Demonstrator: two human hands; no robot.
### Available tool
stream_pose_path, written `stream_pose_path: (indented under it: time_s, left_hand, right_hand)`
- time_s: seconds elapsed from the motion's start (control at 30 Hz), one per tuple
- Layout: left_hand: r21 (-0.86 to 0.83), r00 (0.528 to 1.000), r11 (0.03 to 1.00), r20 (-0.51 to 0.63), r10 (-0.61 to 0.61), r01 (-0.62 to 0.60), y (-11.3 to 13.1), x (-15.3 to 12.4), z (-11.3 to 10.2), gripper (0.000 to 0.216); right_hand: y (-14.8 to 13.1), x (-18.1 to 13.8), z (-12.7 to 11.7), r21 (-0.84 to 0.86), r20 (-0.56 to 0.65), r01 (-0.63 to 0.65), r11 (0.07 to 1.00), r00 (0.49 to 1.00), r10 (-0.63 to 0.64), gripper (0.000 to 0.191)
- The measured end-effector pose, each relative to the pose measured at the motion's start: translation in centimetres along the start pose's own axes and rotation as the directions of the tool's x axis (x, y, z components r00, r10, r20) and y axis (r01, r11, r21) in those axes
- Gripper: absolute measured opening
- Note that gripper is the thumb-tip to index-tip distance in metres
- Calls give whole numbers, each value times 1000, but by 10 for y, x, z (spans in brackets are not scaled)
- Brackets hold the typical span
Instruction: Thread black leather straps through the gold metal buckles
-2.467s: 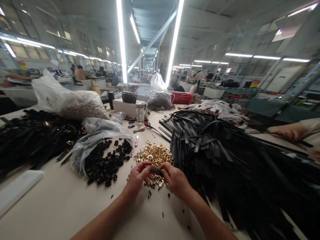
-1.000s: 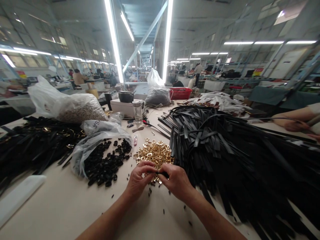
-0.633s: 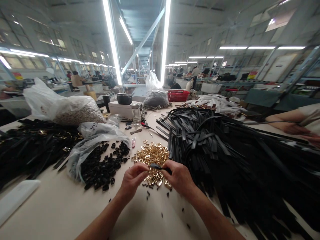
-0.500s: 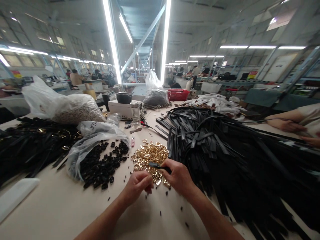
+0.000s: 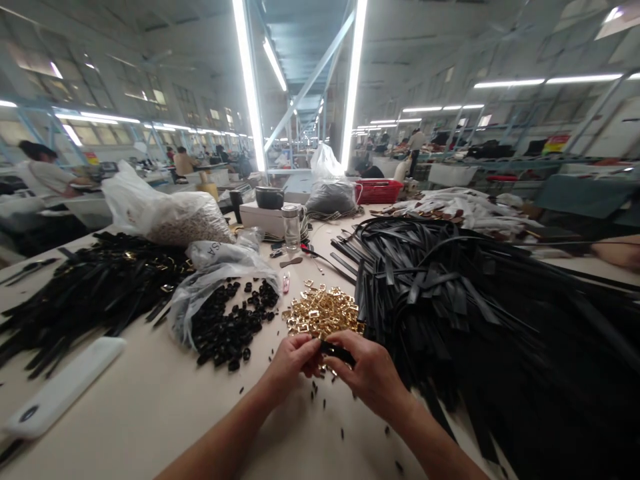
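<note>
My right hand (image 5: 367,363) is closed around a black strap (image 5: 337,352), its end pointing left. Facing it, my left hand (image 5: 295,357) pinches at the tip of that strap; whether a small part is also between its fingers is hidden. Just beyond both hands lies a heap of gold buckles (image 5: 320,310). To the left, small black loops (image 5: 225,327) spill from an open clear plastic bag (image 5: 187,300). A big bundle of loose black straps (image 5: 415,267) covers the table on the right.
Black straps with gold buckles (image 5: 100,287) are piled at left, near a white oblong device (image 5: 70,387). Farther back stand a filled plastic bag (image 5: 185,217), a glass jar (image 5: 291,230) and a red basket (image 5: 377,191). Another person's arm (image 5: 617,251) shows at far right.
My hands have come together, the left one moving to the strap's end. The strap has moved down toward me. The view has turned slightly left.
</note>
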State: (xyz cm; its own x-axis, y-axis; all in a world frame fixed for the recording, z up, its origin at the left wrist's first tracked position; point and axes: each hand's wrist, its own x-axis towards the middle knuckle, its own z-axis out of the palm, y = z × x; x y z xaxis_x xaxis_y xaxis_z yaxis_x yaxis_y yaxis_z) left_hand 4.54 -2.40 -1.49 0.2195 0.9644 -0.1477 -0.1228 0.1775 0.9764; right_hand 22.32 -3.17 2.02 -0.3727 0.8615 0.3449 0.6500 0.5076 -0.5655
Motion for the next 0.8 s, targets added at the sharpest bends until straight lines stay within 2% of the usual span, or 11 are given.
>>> stream_pose_path:
  time_s: [0.17, 0.43, 0.6, 0.7, 0.8]
  left_hand:
    - [-11, 999, 1000, 36, -22, 22, -3, 1, 3, 36]
    - [-25, 997, 1000, 70, 8, -6, 1, -1, 3, 36]
    - [-6, 993, 1000, 116, 11, -10, 2, -1, 2, 41]
    - [16, 999, 999, 46, 28, -29, 3, 4, -6, 41]
    - [1, 991, 998, -111, 69, -69, 9, 7, -24, 36]
  right_hand:
    - [3, -1, 9, -94, -11, 73, 993, 997, -74, 11]
    - [7, -2, 12, -270, -40, 176, 947, 980, -194, 20]
    - [8, -3, 12, -335, 0, 210, 918, 975, -223, 27]
    - [12, -3, 11, -384, 4, 207, 900, 975, -222, 28]
    - [17, -1, 11, -442, 14, 203, 874, 975, -220, 26]
